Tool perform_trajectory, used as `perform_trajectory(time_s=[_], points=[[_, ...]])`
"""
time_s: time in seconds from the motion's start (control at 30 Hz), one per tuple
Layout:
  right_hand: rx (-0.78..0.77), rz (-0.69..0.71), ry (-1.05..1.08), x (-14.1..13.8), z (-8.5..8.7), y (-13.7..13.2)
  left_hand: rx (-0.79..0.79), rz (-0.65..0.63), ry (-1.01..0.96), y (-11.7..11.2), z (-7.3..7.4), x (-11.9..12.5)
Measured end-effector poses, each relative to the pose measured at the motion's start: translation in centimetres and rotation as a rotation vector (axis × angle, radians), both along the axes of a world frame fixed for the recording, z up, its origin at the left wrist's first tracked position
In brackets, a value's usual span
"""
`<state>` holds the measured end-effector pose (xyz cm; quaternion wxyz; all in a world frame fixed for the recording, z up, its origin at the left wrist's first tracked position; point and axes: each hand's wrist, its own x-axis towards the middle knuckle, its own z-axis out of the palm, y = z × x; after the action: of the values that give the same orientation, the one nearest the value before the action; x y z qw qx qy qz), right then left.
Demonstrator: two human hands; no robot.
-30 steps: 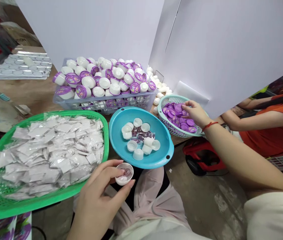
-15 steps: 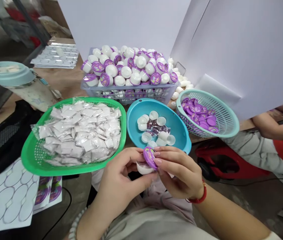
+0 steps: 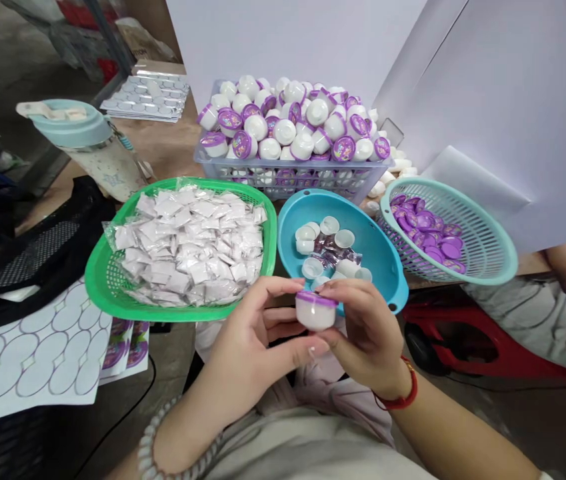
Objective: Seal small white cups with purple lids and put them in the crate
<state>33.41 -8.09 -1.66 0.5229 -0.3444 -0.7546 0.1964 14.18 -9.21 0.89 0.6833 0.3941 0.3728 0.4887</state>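
1. Crate (image 3: 213, 168): translucent, at the back, heaped with white-and-purple cups lying at all angles.
2. Green basket (image 3: 93, 280): left of the blue bowl, full of pale packets (image 3: 187, 250) in clear film.
3. Colander (image 3: 485, 230): pale teal, right of the bowl, loose purple lids (image 3: 430, 233) inside.
4. Blue bowl (image 3: 375, 250): between basket and colander. Open white cups (image 3: 345, 239) and dark wrapped pieces (image 3: 335, 257) inside; near side partly covered by the hands.
5. Left hand (image 3: 250, 347): grasping the lidded cup from its left, index finger up at lid height, thumb below. Thumb contact with the base: can't tell.
6. Right hand (image 3: 370, 333): grasping the same cup from its right, fingers at the lid edge, thumb low by the base.
7. Lidded cup (image 3: 316, 315): between both hands, in front of the bowl's near rim. Upright, lid up, base down; lid-to-base axis near vertical, no obvious long axis. Glossy white body, rounded toward the base, purple band on top. Far side hidden, lid print unreadable at this angle; can't tell if the lid is fully seated.
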Motion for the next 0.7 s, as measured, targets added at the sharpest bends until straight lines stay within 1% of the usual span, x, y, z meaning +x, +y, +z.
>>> perform_trajectory(time_s=[0.07, 0.17, 0.27, 0.33, 0.47, 0.6, 0.7], points=[[-0.132, 0.021, 0.098, -0.3, 0.1, -0.2, 0.006, -0.008, -0.008, 0.3, -0.1, -0.5], [-0.277, 0.102, 0.176, -1.0, 0.4, -0.7, 0.066, 0.071, 0.048, 0.4, -0.6, -0.7], [-0.335, 0.138, 0.215, -1.5, 0.7, -1.3, 0.065, 0.171, -0.013, 0.2, -0.9, -0.5], [-0.368, 0.155, 0.239, -1.7, 0.7, -1.5, 0.048, 0.188, -0.059, 0.0, -0.9, -0.3], [-0.375, 0.152, 0.243, -1.8, 0.9, -1.4, 0.117, 0.202, -0.032, -0.4, -0.6, -0.1], [-0.319, 0.098, 0.208, -2.0, 1.3, -1.4, 0.216, 0.29, 0.027, -0.9, -0.8, 0.4], [-0.335, 0.13, 0.236, -2.5, 1.8, -1.6, 0.309, 0.353, 0.088, -1.4, -1.0, 0.6]])
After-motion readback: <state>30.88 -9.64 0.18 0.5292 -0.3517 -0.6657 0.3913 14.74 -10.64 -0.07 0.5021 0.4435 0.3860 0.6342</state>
